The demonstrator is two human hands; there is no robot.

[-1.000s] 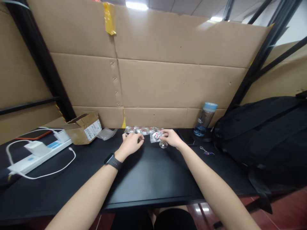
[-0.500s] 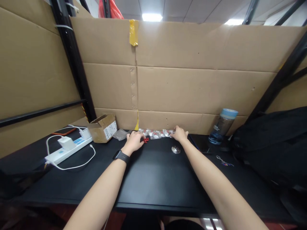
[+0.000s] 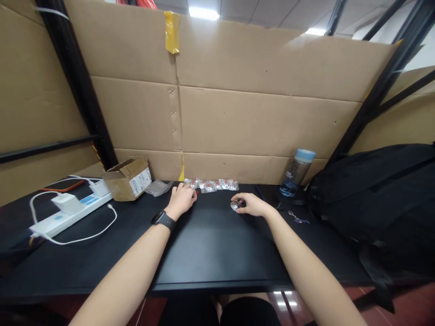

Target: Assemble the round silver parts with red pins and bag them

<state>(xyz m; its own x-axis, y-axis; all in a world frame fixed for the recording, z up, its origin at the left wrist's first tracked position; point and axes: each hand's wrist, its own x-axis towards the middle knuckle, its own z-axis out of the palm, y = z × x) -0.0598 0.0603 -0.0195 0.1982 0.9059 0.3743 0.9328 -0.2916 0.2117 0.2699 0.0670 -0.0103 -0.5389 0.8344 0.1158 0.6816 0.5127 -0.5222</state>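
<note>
Thumb and fingertips of the right hand [image 3: 252,204] closed around the edge of a small shiny disc [image 3: 234,206], low over or on the black tabletop [image 3: 217,253]; impossible to tell whether just lifted clear. Disc at the left side of the right fingers, toward the left hand [image 3: 182,198] yet well apart from it: right hand plainly the nearer. Round outline, so no clear long axis to follow.

Left fingers bent downward, with a bit of something red [image 3: 197,192] beside the fingertips; grip hidden, so impossible to tell whether holding anything. Dark watch [image 3: 163,219] on the left wrist.

Beyond the hands, a row of clear packets with red marks [image 3: 210,186], long axis running left to right, near the cardboard wall [image 3: 224,122]; left end close to the left fingers, right end just behind the disc.

Farther left, a crumpled clear bag [image 3: 158,188], an open cardboard box [image 3: 122,186] and a white power strip [image 3: 61,222]. Farther right, a small colourful charm [image 3: 301,221], a blue-lidded bottle [image 3: 296,174] and a black backpack [image 3: 374,194].
</note>
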